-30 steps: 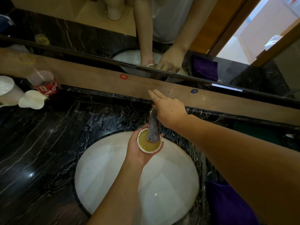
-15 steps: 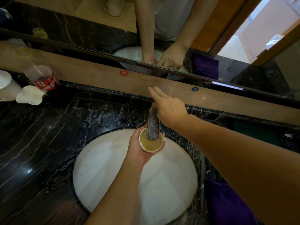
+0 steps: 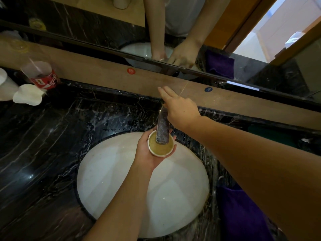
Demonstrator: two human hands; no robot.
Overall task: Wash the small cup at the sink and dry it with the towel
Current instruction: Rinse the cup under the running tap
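Note:
My left hand holds the small white cup upright over the far rim of the white sink. The cup's inside looks yellowish, and the metal faucet spout ends right above its opening. My right hand lies over the top of the faucet with two fingers stretched toward the wall, and it hides the handle. No stream of water can be made out. The purple towel lies on the counter to the right of the sink, partly behind my right forearm.
The sink is set in a black marble counter. At the back left are a cut plastic bottle with a red label and white dishes. A wooden ledge and a mirror run along the back.
Almost nothing. Both hands keep their places, with the cup under the spout and my right hand on the faucet. Only the view has shifted slightly.

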